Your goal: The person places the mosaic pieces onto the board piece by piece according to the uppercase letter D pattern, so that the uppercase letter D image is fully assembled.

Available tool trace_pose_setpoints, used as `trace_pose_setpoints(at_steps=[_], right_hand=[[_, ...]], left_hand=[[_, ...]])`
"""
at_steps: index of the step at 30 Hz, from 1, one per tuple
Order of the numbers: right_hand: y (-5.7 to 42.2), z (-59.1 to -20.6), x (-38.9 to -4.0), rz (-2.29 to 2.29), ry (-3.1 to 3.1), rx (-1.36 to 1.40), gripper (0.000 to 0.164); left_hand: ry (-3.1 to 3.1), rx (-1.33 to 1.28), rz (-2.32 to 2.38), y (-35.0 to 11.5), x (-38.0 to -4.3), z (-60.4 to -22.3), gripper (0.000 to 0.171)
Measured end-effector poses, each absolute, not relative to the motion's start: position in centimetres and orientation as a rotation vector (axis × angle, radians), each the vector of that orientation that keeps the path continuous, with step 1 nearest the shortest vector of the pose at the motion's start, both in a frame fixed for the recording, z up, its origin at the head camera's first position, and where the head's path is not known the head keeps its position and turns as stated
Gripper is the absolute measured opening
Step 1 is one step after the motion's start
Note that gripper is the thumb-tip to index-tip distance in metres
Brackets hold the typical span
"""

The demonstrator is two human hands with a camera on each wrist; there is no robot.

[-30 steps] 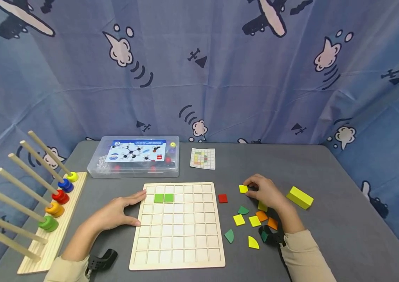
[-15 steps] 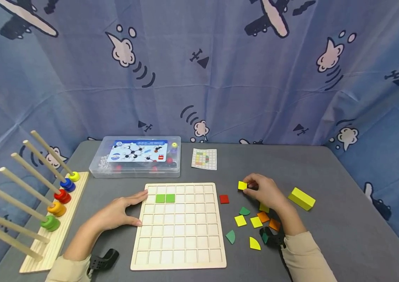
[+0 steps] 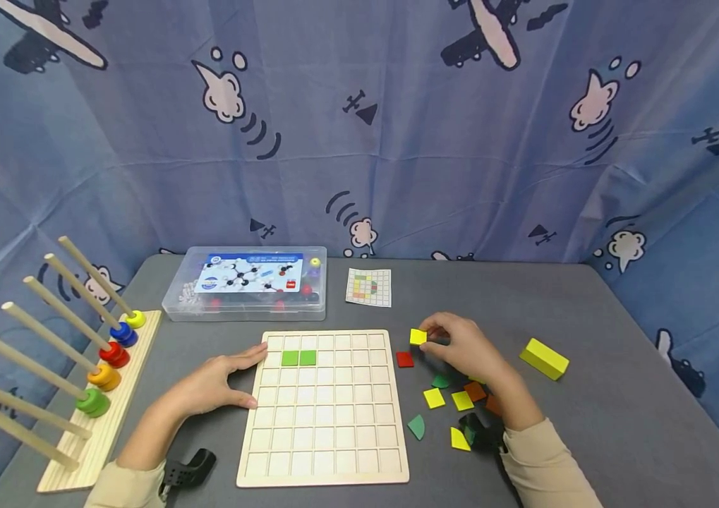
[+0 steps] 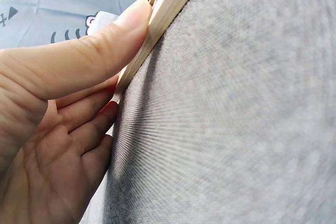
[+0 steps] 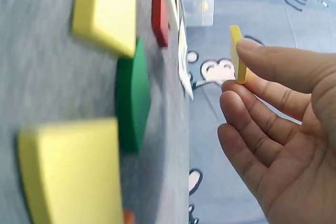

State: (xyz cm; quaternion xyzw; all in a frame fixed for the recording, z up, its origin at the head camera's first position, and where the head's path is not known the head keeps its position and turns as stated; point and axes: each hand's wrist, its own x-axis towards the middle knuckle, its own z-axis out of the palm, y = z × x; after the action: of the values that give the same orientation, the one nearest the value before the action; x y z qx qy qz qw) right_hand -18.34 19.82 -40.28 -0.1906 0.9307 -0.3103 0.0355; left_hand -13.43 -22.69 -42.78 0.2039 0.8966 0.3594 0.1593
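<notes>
A wooden grid board (image 3: 324, 437) lies flat on the grey table, with two green square tiles (image 3: 298, 358) side by side in its second row. My left hand (image 3: 209, 384) rests against the board's left edge, thumb and fingers spread and fairly straight; the left wrist view shows the thumb touching the wooden rim (image 4: 165, 17). Between thumb and fingers, my right hand (image 3: 463, 346) pinches a yellow square tile (image 3: 418, 336), held up off the table right of the board. In the right wrist view that tile (image 5: 238, 56) appears nearly edge-on. Below it lies a red square tile (image 3: 404, 360).
Loose yellow tiles (image 3: 434, 398), green quarter-rounds (image 3: 416, 427) and orange tiles (image 3: 475, 391) lie beneath the right forearm. A yellow block (image 3: 544, 358) sits farther right. Behind stand a clear plastic box (image 3: 245, 307) and a printed grid card (image 3: 368, 288). A wooden peg stand (image 3: 67, 462) is at left.
The right hand has lifted the yellow tile from the table and carried it left toward the board. The left hand has stayed in place at the board's edge.
</notes>
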Motion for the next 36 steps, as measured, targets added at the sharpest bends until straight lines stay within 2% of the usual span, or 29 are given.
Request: trace_pose_setpoints(at_steps=[22, 36], right_hand=[[9.0, -39.4, -18.8, -0.841, 2.648, -0.960, 0.023], [5.9, -40.0, -20.1, -0.492, 2.636, -1.053, 0.020]], left_hand=[[2.590, 0.593, 1.034, -23.0, -13.4, -43.5, 0.089], [2.569, 0.588, 1.041, -22.9, -13.6, -43.3, 0.089]])
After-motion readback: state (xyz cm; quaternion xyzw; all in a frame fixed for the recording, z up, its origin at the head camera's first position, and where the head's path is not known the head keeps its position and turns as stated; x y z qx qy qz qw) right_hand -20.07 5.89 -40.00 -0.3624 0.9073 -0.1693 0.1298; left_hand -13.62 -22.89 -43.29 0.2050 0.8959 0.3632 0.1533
